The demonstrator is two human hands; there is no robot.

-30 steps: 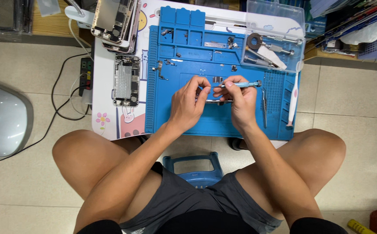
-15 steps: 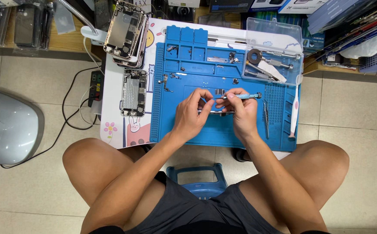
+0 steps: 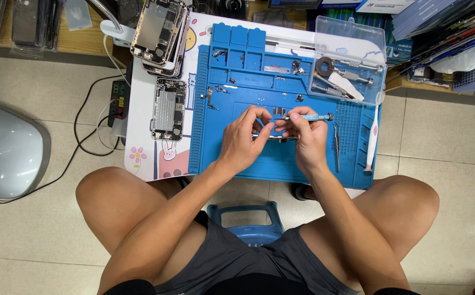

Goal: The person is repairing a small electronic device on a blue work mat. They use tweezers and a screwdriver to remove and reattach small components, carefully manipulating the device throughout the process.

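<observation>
over blue repair mat point(image 3: 237, 158), right hand point(image 3: 309, 141) pinches screwdriver point(image 3: 303, 117) (held level), left hand point(image 3: 241, 139) grip closed on small part point(image 3: 274, 137).

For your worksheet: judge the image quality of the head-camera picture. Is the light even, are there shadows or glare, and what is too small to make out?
Head view: light is even and soft; faint shadows lie under the left hand and right hand on the blue rubber work mat; mild glare on the clear plastic box lid; focus is sharp, but the small part between the fingers is too tiny to identify.
</observation>
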